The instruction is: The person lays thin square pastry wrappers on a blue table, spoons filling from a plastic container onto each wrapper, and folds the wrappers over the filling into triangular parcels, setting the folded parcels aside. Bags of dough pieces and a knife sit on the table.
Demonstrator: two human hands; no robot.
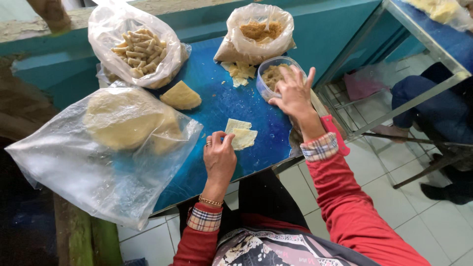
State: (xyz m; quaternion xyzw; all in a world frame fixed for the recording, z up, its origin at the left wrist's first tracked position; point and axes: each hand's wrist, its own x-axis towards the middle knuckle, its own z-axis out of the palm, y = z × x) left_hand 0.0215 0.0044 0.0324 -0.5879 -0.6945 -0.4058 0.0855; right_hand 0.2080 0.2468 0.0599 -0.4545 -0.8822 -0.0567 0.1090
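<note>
We see the filling step in hand: the left hand (219, 156) at frame centre pins a thin square dough sheet (240, 136) flat on the blue bench (217, 101), fingers pinching its left edge, while the right hand (294, 93) at centre right reaches into the clear plastic tub (272, 76), fingers spread and dipping at its rim; we cannot tell if they have filling yet. Judging from this, the next move calls for a small pinch of crumbly filling carried over to the sheet. Containers: the tub holds brown crumbly filling; the bag at top centre (256, 29) holds more of it; the bag at upper left (140, 44) holds rolled sticks; the big bag at left (106, 148) holds a pale dough mass. A loose dough wedge (181, 95) and cut squares (239, 73) lie on the bench.
</note>
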